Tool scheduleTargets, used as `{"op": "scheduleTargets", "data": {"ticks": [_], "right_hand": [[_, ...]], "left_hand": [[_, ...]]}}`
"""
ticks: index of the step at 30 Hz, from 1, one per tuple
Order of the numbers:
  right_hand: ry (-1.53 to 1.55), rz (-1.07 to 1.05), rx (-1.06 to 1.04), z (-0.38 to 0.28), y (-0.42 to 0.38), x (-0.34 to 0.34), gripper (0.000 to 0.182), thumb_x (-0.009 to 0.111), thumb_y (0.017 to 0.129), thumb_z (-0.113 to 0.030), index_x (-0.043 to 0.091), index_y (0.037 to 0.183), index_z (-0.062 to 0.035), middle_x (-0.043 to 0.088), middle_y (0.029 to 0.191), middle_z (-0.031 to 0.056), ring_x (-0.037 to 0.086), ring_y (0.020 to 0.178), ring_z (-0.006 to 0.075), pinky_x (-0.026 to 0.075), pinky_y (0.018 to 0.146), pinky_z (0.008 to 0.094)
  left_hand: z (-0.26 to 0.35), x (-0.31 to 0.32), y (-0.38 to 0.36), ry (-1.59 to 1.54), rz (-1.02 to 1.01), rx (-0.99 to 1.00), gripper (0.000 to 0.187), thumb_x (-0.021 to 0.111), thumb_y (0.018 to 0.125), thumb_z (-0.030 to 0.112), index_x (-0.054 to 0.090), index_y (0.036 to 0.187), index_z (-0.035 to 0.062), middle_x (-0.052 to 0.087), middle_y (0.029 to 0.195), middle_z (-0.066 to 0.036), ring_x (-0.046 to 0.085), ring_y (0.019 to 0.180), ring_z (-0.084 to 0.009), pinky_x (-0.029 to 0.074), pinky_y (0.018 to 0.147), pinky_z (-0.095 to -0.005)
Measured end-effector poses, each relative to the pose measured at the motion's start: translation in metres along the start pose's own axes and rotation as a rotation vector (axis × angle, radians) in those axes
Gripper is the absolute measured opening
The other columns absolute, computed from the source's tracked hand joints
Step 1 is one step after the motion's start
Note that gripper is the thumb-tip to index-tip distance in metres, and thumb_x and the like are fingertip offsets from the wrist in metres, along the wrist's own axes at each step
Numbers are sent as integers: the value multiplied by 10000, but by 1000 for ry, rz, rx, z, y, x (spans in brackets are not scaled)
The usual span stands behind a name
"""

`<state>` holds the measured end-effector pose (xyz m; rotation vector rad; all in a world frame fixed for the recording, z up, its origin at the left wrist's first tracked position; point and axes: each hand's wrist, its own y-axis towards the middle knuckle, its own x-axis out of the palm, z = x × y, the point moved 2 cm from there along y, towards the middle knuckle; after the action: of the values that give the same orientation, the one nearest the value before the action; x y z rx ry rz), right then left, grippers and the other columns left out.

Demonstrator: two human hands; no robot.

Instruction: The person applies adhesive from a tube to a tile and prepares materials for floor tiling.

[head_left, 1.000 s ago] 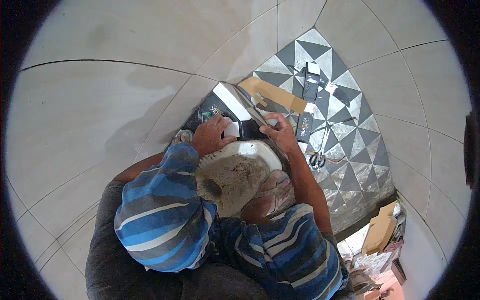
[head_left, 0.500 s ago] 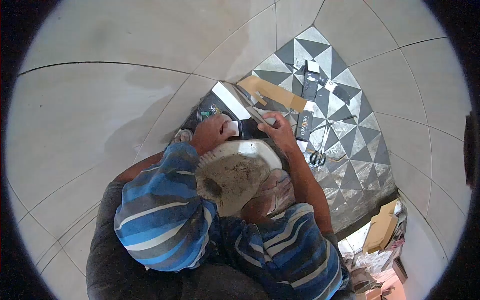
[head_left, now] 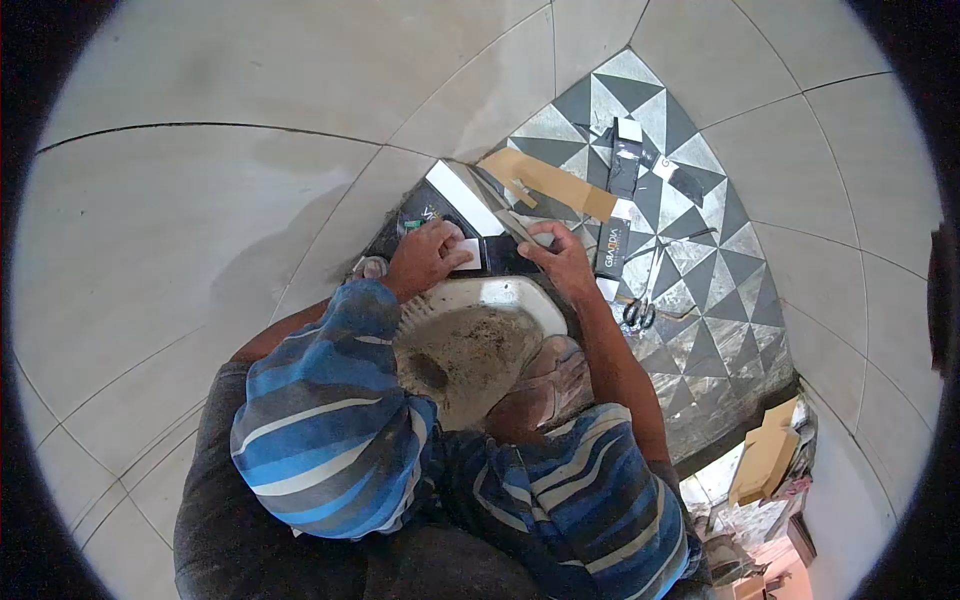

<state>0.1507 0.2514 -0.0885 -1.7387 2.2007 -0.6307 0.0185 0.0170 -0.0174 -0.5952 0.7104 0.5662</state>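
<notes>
In the head view, a black cardboard box (head_left: 505,258) with a white inner face (head_left: 468,202) lies folded open beyond a squat toilet pan coated with dirt. My left hand (head_left: 424,258) has its fingers bent over a small white flap (head_left: 467,254) of this cardboard. To its right, my right hand (head_left: 562,258) has thumb and fingers closed on the end of a thin grey strip (head_left: 512,222) that runs along the cardboard. Beneath both hands is the white rim of the squat toilet pan (head_left: 510,291).
Scissors (head_left: 641,306) lie on the patterned floor (head_left: 705,275) at the right, beside more black box pieces (head_left: 612,245). A brown cardboard strip (head_left: 550,183) lies beyond my hands. Tiled walls (head_left: 240,70) close in around the corner. A brown carton (head_left: 765,455) stands at lower right.
The fingers of my left hand have shifted slightly up and spread flatter over the white flap. My right hand keeps its hold with little movement. The view has shifted slightly.
</notes>
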Motion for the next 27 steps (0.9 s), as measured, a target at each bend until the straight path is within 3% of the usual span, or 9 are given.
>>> {"op": "scheduleTargets", "data": {"ticks": [2, 3, 5, 15, 17, 27], "right_hand": [[-20, -23, 40, -3, 0, -1, 354, 844, 861, -287, 701, 1127, -102, 673, 913, 39, 595, 783, 138, 492, 722, 307], [-20, -22, 40, 0, 1, -1, 354, 844, 861, -287, 701, 1127, -102, 673, 913, 39, 595, 783, 138, 492, 722, 307], [-61, 3, -46, 5, 2, 1, 294, 826, 887, -228, 688, 1124, -121, 534, 767, -53, 469, 678, 82, 389, 611, 263], [-46, 16, 18, -2, -1, 2, 284, 827, 888, -230, 696, 1118, -127, 550, 779, -51, 464, 679, 77, 380, 611, 259], [-7, -5, 17, -2, -2, 1, 282, 828, 888, -234, 695, 1111, -125, 552, 775, -58, 460, 673, 69, 380, 613, 256], [60, 14, 21, 0, -2, 4, 284, 831, 885, -229, 691, 1106, -117, 545, 752, -67, 453, 656, 61, 370, 605, 246]], "left_hand": [[-3, 2, 0, -8, 21, 15, 334, 812, 861, 313, 669, 986, 39, 633, 899, -103, 660, 751, -262, 546, 703, -405], [0, 1, 0, -8, 21, 15, 334, 812, 861, 313, 669, 986, 39, 633, 899, -103, 660, 751, -262, 546, 703, -405], [4, -1, -1, 6, 28, -23, 336, 817, 856, 310, 661, 989, 44, 629, 899, -100, 657, 728, -257, 546, 685, -398], [3, 1, -2, 4, 53, -39, 322, 831, 846, 286, 628, 951, 59, 603, 866, -85, 649, 708, -233, 540, 674, -385], [1, 1, -3, -87, 19, -96, 350, 807, 875, 371, 661, 977, 70, 643, 894, -99, 663, 771, -258, 542, 714, -408], [1, 3, -3, -73, 26, -91, 368, 812, 867, 385, 652, 981, 74, 633, 884, -93, 658, 750, -251, 535, 691, -410]]}}
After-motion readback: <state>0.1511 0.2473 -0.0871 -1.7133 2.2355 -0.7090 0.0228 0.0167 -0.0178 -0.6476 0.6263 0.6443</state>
